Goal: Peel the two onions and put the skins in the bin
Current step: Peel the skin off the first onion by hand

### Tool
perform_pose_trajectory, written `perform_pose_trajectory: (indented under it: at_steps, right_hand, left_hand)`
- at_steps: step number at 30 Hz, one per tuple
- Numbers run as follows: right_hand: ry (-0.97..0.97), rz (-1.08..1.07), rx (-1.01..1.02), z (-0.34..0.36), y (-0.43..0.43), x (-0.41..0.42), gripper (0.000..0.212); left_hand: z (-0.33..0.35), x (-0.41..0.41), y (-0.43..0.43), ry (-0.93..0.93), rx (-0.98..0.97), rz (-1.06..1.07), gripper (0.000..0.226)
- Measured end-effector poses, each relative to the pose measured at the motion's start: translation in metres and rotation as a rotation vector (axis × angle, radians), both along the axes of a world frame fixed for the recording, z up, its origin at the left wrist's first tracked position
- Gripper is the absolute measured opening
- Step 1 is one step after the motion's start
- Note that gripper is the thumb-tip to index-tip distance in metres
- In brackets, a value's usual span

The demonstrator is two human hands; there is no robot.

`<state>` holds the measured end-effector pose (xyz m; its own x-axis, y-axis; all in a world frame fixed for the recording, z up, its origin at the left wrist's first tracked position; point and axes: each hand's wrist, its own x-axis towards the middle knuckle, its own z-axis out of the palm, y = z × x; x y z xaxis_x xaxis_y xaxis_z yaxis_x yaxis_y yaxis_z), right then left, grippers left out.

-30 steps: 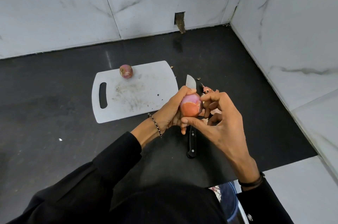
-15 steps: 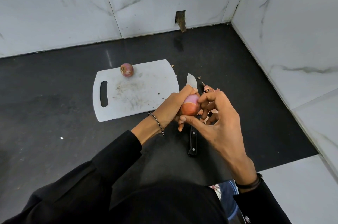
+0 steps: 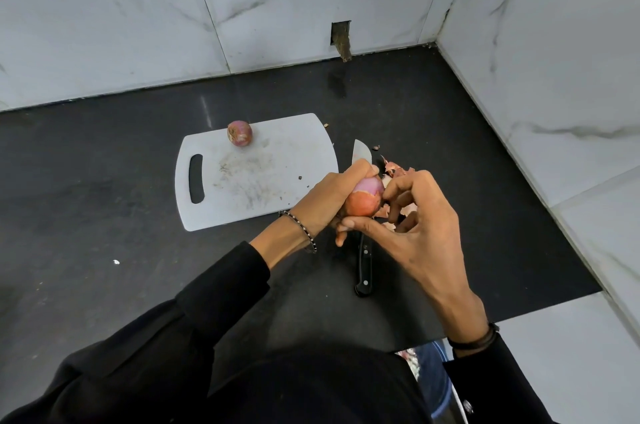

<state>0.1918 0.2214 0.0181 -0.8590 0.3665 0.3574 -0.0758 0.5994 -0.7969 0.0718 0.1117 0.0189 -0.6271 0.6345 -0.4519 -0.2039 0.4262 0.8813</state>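
If the held onion (image 3: 365, 198) slips: it would probably drop onto the knife (image 3: 363, 267), which lies on the countertop (image 3: 104, 181) right beneath the hands with its blade pointing away; the bared upper part looks smooth and may be slick, so a hard tug at the skin could twist it free
Knife risk: a hand reaching down after a dropped onion or a scrap of skin might meet the blade, which is partly hidden under the left hand (image 3: 325, 201)
Skin risk: the orange outer skin on the lower part may tear into flakes instead of lifting whole, adding to the loose skins (image 3: 394, 169) on the countertop beyond the right hand (image 3: 422, 233); small bits are easy to miss when clearing into the bin (image 3: 433, 378)
Bin: only a blue rim shows at the lower edge, below the countertop beside the right forearm, so carried skins could spill on the way
Left hand: fingers curled round the held onion from the left, gripping it above the countertop
Right hand: half open, with the thumb stretched under the onion and the forefinger bent onto its right side, pinching it; the other fingers are loosely curled, holding nothing
Held onion: between the two hands, touching both, just right of the cutting board (image 3: 263, 188)
Second onion (image 3: 239, 133): on the board's far edge, well apart from both hands; whether it is peeled cannot be told
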Motion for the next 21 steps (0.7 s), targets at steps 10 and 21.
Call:
perform_pose_trajectory:
  at_steps: [10,21]
  right_hand:
    - [0.012,0.065,0.065,-0.008,0.005,-0.001,0.049]
    - [-0.028,-0.044,-0.057,-0.009,-0.005,-0.005,0.056]
  left_hand:
    - [0.001,0.002,-0.001,0.000,-0.038,-0.010,0.066]
    - [0.001,0.000,-0.005,-0.027,-0.003,0.030,0.069]
